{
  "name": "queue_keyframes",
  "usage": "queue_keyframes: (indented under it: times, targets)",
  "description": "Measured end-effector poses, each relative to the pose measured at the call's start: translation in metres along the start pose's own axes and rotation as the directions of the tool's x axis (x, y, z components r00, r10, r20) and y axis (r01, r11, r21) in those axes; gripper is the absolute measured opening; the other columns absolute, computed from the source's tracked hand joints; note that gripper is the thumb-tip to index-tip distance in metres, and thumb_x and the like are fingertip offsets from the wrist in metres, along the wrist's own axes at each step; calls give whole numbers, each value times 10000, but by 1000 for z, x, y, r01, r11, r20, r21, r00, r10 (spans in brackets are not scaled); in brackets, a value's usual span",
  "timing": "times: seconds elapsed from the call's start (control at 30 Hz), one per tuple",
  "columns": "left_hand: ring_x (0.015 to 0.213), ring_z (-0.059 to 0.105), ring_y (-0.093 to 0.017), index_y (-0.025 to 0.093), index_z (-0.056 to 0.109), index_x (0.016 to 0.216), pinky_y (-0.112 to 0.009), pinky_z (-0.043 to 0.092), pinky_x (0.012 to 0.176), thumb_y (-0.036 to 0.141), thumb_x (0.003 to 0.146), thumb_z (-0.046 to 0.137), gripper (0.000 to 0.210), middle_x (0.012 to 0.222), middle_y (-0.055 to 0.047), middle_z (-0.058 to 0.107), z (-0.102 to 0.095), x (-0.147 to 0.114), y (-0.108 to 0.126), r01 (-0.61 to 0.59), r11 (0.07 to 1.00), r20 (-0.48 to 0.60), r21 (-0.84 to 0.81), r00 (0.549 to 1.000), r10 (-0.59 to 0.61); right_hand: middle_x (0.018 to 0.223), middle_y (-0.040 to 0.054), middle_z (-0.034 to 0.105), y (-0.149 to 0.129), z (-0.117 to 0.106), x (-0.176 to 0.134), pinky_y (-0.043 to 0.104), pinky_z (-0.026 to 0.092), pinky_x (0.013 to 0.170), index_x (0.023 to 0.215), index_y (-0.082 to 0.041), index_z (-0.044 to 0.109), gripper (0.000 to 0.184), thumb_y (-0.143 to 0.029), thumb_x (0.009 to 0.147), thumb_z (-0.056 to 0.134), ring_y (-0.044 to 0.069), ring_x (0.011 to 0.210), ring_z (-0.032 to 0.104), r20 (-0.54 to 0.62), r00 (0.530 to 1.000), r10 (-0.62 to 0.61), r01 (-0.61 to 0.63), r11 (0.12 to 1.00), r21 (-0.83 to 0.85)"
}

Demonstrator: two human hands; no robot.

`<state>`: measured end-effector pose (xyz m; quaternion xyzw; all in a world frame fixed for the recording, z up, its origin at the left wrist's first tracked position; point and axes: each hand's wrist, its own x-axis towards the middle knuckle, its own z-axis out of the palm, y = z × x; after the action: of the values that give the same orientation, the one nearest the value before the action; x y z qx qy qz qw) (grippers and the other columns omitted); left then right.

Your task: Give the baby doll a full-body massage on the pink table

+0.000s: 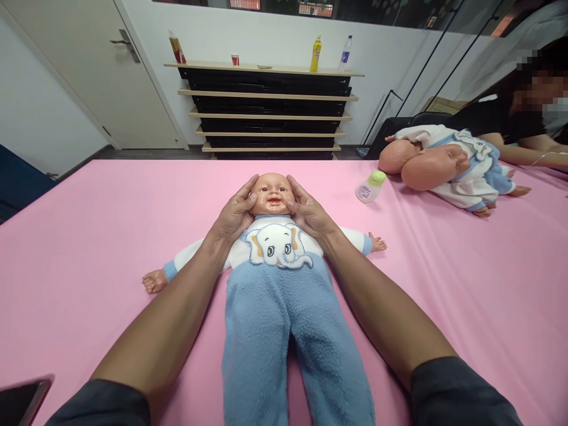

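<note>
On its back lies a baby doll [277,290] in a white top with an elephant face and blue fleece trousers, its arms spread out. My left hand [236,212] cups one side of the doll's head [272,192], its thumb at the cheek. Against the opposite side rests my right hand [311,213], the thumb near the corner of the doll's mouth. Both hands hold the head between them, with the fingers reaching up along the temples. My forearms pass over the doll's sleeves.
A small bottle with a green cap [371,187] stands on the pink sheet [89,236]. Further right lie two more dolls [465,165], near a person's arm [523,155]. A dark phone-like device [22,405] is at the lower left. Shelves [266,94] with bottles are behind.
</note>
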<state>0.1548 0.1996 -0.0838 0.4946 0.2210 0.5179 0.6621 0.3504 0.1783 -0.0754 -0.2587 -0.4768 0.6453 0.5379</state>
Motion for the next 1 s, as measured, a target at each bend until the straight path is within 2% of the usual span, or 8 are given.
queue_keyframes:
  times: [0.13,0.23,0.33,0.53,0.7,0.77,0.9,1.0]
  targets:
    - [1390,429,-328,308,316,1524,-526,358,1159,432,751,770,905,1535,-114,402,3,-2,-1,-18,997,-3,74,1000,18,1533,24,404,0,2,-1,487,328,1194,1527,-328,296,982,-538,711,799,259,1432,369,-32,999,-8,7,1000,-30]
    - [1402,401,-356,318,278,1537,-519,351,1163,379,621,873,1094,1558,-104,359,7,-4,-1,-41,974,-11,223,999,45,1567,17,346,-2,7,-5,487,284,1210,1546,-323,253,1131,-472,617,880,287,1464,302,-60,997,-41,28,979,-202]
    - [1413,379,-363,306,294,1532,-508,338,1171,365,580,894,1127,1557,-104,355,8,-5,0,-64,956,-25,285,997,74,1582,2,313,-4,10,-9,475,239,1227,1549,-322,252,1186,-420,568,912,300,1482,253,-78,994,-76,48,948,-315]
    - [1384,431,-339,316,281,1537,-513,357,1161,363,684,826,1013,1530,-111,401,5,-3,0,-16,993,19,115,1000,13,1556,23,368,-1,3,-4,474,324,1195,1538,-309,275,1117,-407,610,888,281,1432,362,-28,999,-29,26,993,-112]
    - [1400,417,-315,284,342,1514,-502,355,1165,464,794,719,832,1527,-129,409,3,-1,-1,-22,999,-12,33,1000,23,1525,35,419,3,-2,2,468,339,1189,1504,-294,351,905,-528,738,772,252,1415,396,-49,998,-33,33,999,-5]
    - [1401,411,-333,296,323,1522,-512,358,1159,471,755,758,899,1541,-122,387,4,-2,-1,-30,995,-10,90,999,31,1542,25,393,3,0,1,467,309,1202,1519,-292,323,931,-556,740,760,256,1438,359,-65,996,-55,50,996,-72]
    - [1411,375,-380,314,300,1530,-519,356,1157,367,582,895,1121,1563,-99,347,7,-6,0,-64,957,-14,285,997,71,1588,-8,303,0,6,-5,459,206,1238,1541,-308,279,1150,-457,582,896,289,1496,214,-83,991,-105,74,945,-320]
    - [1417,370,-368,304,308,1529,-511,348,1163,344,600,884,1093,1551,-99,366,8,-6,1,-77,954,-9,288,997,83,1584,-7,311,-2,8,-7,460,219,1234,1548,-315,259,1163,-444,584,896,291,1492,224,-81,993,-88,59,949,-310]
